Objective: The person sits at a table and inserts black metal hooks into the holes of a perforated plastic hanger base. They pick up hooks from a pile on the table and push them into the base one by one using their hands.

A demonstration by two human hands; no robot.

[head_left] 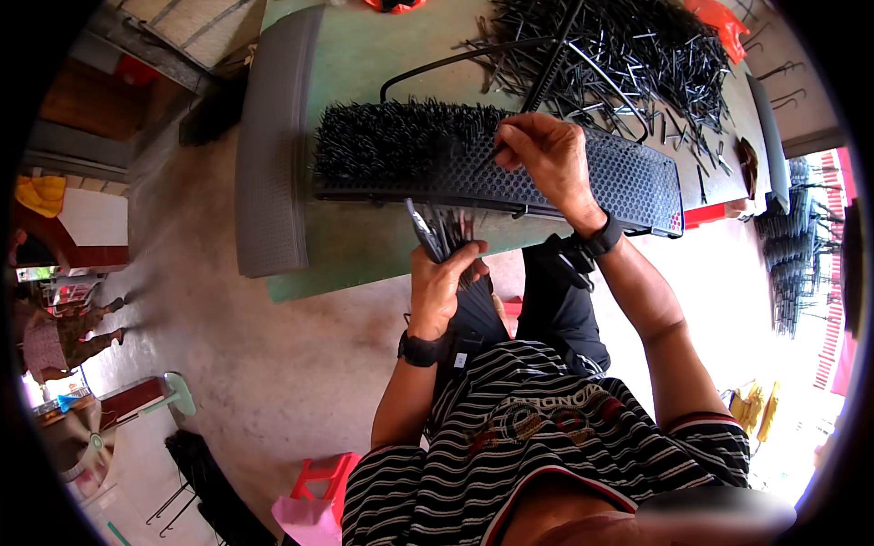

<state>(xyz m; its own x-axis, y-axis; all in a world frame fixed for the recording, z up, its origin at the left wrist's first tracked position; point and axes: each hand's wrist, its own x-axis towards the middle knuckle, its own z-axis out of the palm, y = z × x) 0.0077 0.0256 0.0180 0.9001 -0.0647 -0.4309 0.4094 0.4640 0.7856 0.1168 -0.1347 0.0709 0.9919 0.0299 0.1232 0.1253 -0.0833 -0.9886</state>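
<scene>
My left hand (pixel 437 287) is closed around a bundle of thin dark strips (pixel 446 235), their upper ends fanning out by the table's near edge. Above a long black panel with a grid of small holes (pixel 605 173), my right hand (pixel 551 164) is closed in a pinch. A thin dark piece seems to stick out from its fingertips, blurred. Dense black bristle-like pieces (pixel 382 141) stand upright over the panel's left part, while its right part shows bare holes. A bent black wire frame (pixel 464 56) rises behind the panel.
A heap of loose black strips (pixel 628 55) covers the far right of the green table (pixel 355 259). Grey sheets (pixel 273 155) lie along its left edge. A red stool (pixel 328 478) stands at lower left, near a fan (pixel 96 441). Another person's legs (pixel 91 332) show at far left.
</scene>
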